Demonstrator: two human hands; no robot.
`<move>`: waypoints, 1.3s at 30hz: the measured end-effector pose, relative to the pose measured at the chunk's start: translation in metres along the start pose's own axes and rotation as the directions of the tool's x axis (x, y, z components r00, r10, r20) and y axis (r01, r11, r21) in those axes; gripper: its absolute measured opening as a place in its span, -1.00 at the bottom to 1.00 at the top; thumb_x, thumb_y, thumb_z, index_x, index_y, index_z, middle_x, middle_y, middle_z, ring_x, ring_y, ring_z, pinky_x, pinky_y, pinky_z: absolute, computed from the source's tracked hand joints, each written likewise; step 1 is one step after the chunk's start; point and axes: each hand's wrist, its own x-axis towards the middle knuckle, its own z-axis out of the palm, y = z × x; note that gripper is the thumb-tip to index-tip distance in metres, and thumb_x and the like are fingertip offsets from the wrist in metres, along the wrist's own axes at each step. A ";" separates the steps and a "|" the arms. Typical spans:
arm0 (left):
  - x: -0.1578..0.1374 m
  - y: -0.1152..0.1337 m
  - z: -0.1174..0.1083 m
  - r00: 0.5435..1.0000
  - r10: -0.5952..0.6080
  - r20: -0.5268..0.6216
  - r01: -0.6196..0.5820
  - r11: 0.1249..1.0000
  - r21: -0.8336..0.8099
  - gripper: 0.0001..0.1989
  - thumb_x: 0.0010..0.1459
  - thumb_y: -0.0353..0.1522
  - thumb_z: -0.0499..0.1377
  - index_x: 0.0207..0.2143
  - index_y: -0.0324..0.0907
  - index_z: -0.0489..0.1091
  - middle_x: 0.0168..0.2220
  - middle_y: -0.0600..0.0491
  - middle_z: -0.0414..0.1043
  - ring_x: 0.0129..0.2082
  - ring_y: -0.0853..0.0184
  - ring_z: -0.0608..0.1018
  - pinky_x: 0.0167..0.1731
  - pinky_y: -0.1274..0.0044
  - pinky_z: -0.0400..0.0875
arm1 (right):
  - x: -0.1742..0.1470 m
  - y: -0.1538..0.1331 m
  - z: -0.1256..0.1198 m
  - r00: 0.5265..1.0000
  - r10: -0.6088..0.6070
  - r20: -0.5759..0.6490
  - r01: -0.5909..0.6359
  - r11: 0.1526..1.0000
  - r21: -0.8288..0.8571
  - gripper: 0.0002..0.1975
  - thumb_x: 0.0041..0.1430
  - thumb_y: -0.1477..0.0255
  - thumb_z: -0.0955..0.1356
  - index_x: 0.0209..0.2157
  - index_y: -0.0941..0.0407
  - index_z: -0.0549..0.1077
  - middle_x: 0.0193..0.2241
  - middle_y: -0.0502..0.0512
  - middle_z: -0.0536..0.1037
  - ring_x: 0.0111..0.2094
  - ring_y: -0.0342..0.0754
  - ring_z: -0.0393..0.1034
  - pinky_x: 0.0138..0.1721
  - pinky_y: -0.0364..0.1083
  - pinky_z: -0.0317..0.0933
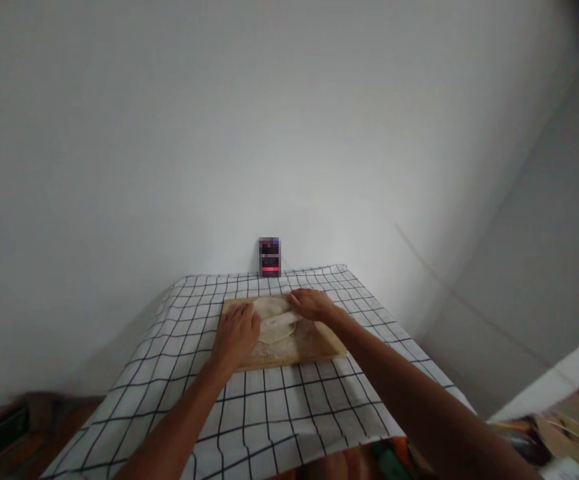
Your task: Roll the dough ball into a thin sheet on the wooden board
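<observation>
A pale rolling pin (pixel 277 322) lies across a flat, rounded sheet of dough (pixel 272 307). Under the dough is a light wooden board (pixel 314 343) dusted with flour. My left hand (pixel 240 327) is closed over the pin's left end, and my right hand (pixel 312 303) is closed over its right end, a little farther from me. The pin slants, its right end farther back. Both palms face down, hiding the pin's ends.
A white cloth with black grid lines (pixel 269 407) covers the table. A blurred-out dark upright device (pixel 270 257) leans on the white wall (pixel 279 133) at the table's far edge. A brown object (pixel 16 427) is on the lower left, indistinct.
</observation>
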 end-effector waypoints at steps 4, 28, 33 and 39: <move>0.007 -0.004 0.006 0.998 -0.059 0.017 0.059 0.998 -0.035 -0.63 0.41 -0.35 -0.07 0.06 -0.25 0.45 0.10 -0.15 0.56 0.13 0.15 0.52 0.19 0.24 0.33 | 0.013 0.005 0.002 0.999 0.014 0.046 -0.014 1.000 -0.016 -0.41 0.51 0.10 0.03 0.01 0.03 0.57 0.00 0.18 0.65 0.00 0.14 0.53 -0.01 0.06 0.30; -0.034 0.017 -0.017 0.998 0.034 0.059 -0.025 0.990 -0.140 -0.51 0.49 -0.25 -0.14 0.17 -0.31 0.43 0.22 -0.14 0.48 0.28 0.10 0.44 0.34 0.19 0.24 | -0.073 -0.021 0.007 0.983 0.088 -0.164 -0.108 0.987 -0.122 -0.46 0.53 0.20 0.05 -0.18 0.10 0.56 -0.15 0.17 0.61 -0.20 0.01 0.51 -0.17 -0.06 0.26; -0.016 0.008 -0.011 0.998 0.029 0.050 -0.022 0.991 -0.133 -0.54 0.50 -0.28 -0.16 0.10 -0.25 0.47 0.14 -0.15 0.54 0.21 0.18 0.51 0.33 0.26 0.24 | -0.035 -0.016 -0.023 0.990 0.041 -0.135 -0.061 0.987 -0.148 -0.42 0.50 0.17 0.08 -0.30 0.10 0.61 -0.23 0.19 0.66 -0.20 0.07 0.55 -0.19 -0.05 0.25; 0.003 -0.001 -0.007 0.995 -0.099 0.028 0.101 0.992 -0.082 -0.60 0.47 -0.29 -0.12 0.02 -0.22 0.47 0.08 -0.13 0.58 0.13 0.06 0.54 0.19 0.09 0.35 | 0.017 0.000 -0.023 0.999 -0.006 -0.050 0.000 0.993 -0.120 -0.47 0.45 0.15 0.15 -0.28 0.10 0.66 -0.26 0.23 0.69 -0.17 0.11 0.57 -0.15 -0.04 0.29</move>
